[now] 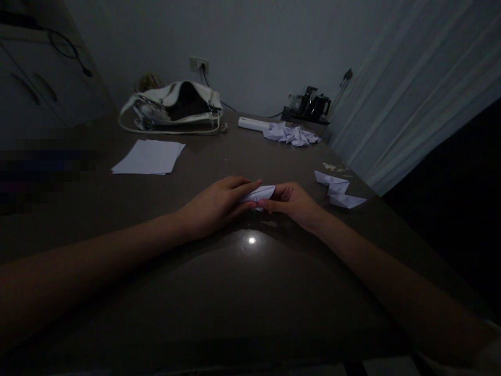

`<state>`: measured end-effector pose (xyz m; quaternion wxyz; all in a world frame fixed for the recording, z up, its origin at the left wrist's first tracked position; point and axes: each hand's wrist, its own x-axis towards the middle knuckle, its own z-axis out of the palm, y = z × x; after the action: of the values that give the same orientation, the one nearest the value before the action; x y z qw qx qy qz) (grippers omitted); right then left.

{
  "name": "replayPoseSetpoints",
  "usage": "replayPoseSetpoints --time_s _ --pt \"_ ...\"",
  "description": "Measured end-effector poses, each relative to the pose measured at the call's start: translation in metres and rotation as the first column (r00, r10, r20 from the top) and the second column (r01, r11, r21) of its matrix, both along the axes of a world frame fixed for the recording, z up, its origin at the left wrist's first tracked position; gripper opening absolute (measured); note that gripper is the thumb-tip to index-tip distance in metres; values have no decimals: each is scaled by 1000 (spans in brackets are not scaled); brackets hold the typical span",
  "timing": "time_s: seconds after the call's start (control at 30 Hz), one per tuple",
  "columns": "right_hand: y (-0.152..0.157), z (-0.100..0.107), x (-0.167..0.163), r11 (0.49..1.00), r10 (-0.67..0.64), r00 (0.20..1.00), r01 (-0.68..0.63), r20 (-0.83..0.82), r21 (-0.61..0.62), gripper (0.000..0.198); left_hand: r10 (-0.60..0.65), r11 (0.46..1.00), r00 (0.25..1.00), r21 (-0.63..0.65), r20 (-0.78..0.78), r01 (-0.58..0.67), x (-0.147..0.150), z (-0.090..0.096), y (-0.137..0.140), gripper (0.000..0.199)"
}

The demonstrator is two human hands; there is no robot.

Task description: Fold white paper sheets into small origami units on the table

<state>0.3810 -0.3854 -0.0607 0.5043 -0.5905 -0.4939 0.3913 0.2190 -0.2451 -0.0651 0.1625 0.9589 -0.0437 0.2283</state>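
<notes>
Between my two hands is a small piece of folded white paper (263, 194), held just above or on the dark table; I cannot tell if it touches. My left hand (221, 203) grips its left end, fingers over the top and thumb along the near edge. At the right end my right hand (295, 204) pinches it, thumb in front and fingers behind. Part of the paper is hidden under the fingers. To the right of my right hand lie several folded paper pieces (338, 190), zigzagging one beside another.
A stack of white paper sheets (151, 156) lies at the left. Behind it sits a white handbag (176, 107). Further right are a white cylindrical object (252, 124), a pile of folded papers (291, 134) and a black kettle set (319, 106). A pale curtain (407, 89) borders the table's right edge.
</notes>
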Motion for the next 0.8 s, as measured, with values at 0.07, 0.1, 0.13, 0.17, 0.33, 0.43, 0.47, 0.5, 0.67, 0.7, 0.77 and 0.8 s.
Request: replayPoseSetpoints --time_s 0.07,0.1,0.13,0.17,0.33,0.43,0.47,0.5,0.67,0.7,0.77,0.8 --pt "1 -1 1 999 -24 1000 24 5 38 27 2 999 1000 -47 -3 -2 0 0 0 49" --pt "2 -1 1 997 -47 999 47 5 66 30 1 997 1000 -75 -1 -1 1 0 0 48" --pt "2 -1 1 993 -71 997 70 12 99 34 0 995 1000 -104 -1 0 1 0 0 47" --pt "2 0 1 987 -90 995 85 33 135 39 -4 991 1000 -132 -3 4 1 0 0 46" --pt "-2 3 2 974 -93 945 22 313 224 34 -33 974 998 -227 -52 20 0 3 -1 38" --pt "-3 4 2 969 -126 921 35 369 245 29 -27 953 997 -304 -70 4 0 4 -3 37" --pt "-3 4 2 967 -138 921 45 364 252 29 -26 943 997 -332 -74 -1 0 5 -3 38" --pt "-3 3 2 965 -145 925 54 351 256 29 -25 934 996 -357 -81 -6 -1 5 -4 39" --pt "0 2 0 963 -123 967 62 221 262 23 -29 906 994 -424 -109 -20 -1 5 -4 39" --pt "0 2 -1 963 -125 971 70 203 260 22 -35 901 992 -433 -119 -20 -1 5 -4 38" --pt "0 1 -2 965 -131 976 86 174 247 21 -48 890 989 -456 -142 -23 -1 5 -4 37" --pt "0 1 -2 967 -134 978 92 163 239 20 -53 884 986 -468 -155 -26 -1 5 -4 37"
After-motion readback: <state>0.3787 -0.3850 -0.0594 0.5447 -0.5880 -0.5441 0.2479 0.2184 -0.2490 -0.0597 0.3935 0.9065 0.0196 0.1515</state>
